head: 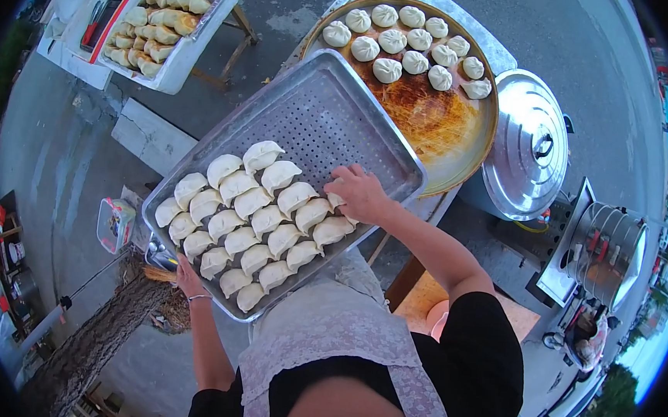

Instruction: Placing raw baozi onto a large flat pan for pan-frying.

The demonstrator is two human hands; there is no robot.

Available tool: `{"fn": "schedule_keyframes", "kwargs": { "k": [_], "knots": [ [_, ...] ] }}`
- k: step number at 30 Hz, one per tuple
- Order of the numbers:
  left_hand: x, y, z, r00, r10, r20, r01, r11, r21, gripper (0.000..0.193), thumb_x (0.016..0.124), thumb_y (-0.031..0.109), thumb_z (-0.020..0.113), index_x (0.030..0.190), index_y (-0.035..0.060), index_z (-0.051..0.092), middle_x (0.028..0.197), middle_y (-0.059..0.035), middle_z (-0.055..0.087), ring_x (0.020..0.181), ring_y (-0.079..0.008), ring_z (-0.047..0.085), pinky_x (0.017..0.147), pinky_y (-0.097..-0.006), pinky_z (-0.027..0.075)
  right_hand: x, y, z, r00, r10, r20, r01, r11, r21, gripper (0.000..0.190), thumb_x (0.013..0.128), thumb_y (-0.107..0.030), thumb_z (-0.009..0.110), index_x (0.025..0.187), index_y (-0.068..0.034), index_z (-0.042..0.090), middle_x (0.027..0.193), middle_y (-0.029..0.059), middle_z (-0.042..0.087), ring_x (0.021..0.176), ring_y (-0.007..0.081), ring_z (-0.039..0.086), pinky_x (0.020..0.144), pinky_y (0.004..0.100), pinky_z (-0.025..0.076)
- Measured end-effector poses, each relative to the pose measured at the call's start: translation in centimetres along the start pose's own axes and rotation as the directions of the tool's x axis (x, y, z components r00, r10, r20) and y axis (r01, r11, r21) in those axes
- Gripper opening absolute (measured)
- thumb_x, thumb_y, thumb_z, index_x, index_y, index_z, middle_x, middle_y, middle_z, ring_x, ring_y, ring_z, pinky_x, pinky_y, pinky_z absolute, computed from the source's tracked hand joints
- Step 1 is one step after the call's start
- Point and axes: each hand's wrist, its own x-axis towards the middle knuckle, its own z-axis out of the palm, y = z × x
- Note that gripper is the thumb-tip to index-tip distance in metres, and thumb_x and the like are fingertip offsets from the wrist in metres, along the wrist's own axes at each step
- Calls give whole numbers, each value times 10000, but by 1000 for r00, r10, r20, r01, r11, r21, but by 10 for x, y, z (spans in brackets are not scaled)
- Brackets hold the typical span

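Note:
My left hand grips the near left edge of a perforated metal tray, with its thumb at the rim. Rows of uncooked crescent dumplings cover the near left part of this tray. At the right end of the rows, my right hand has its fingers around a dumpling, which they partly hide. Beyond the tray, and partly under it, lies a large round pan with a browned bottom. Pleated round buns stand in its far part.
A lidded metal pot stands right of the pan. At the upper left, a white box holds browned dumplings. A tree trunk and a plastic container are at the left. Stacked round metal racks stand at the right.

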Motion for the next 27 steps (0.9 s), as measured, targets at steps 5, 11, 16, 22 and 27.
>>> {"fn": "schedule_keyframes", "kwargs": {
  "k": [5, 11, 16, 22, 27],
  "knots": [
    [8, -4, 3, 998, -62, 22, 63, 996, -56, 598, 926, 503, 505, 1036, -76, 606, 970, -96, 629, 841, -163, 532, 746, -307, 450, -11, 63, 0, 974, -32, -223, 130, 890, 438, 404, 781, -139, 666, 1169, -176, 559, 1062, 51, 590, 1010, 249, 569, 819, 417, 510],
    [18, -20, -9, 999, -29, -22, 28, 998, -58, 597, 929, 474, 511, 1123, -87, 581, 1040, -120, 626, 909, -188, 551, 811, -328, 460, -43, 140, -68, 731, 679, -64, 162, -82, 983, 356, 835, -140, 649, 1155, -25, 542, 1071, 85, 606, 955, 197, 629, 796, 374, 549],
    [6, 6, 11, 998, -50, 33, 52, 997, -59, 601, 934, 473, 507, 1143, -86, 580, 1051, -116, 626, 897, -185, 568, 799, -327, 469, -74, 300, -49, 394, 889, -236, -418, 401, 815, 327, 831, -141, 636, 1111, 9, 558, 1014, 121, 616, 842, 218, 660, 632, 383, 584],
    [0, 18, 15, 999, -41, 0, 41, 998, 43, 632, 936, 471, 502, 1207, -98, 532, 1154, -146, 595, 985, -214, 566, 848, -336, 462, -66, 302, -103, 275, 935, -226, -748, 356, 560, 345, 823, -172, 631, 1111, 2, 555, 1012, 166, 625, 839, 287, 660, 652, 407, 547],
    [3, 19, 14, 996, -91, 3, 91, 995, 32, 654, 936, 480, 493, 1256, -91, 499, 1195, -161, 577, 1010, -228, 571, 856, -340, 465, -78, 288, -129, 735, 469, -490, -572, 817, -75, 421, 764, -110, 677, 1164, -132, 547, 1175, 90, 578, 950, 261, 633, 740, 367, 532]
  ]
}}
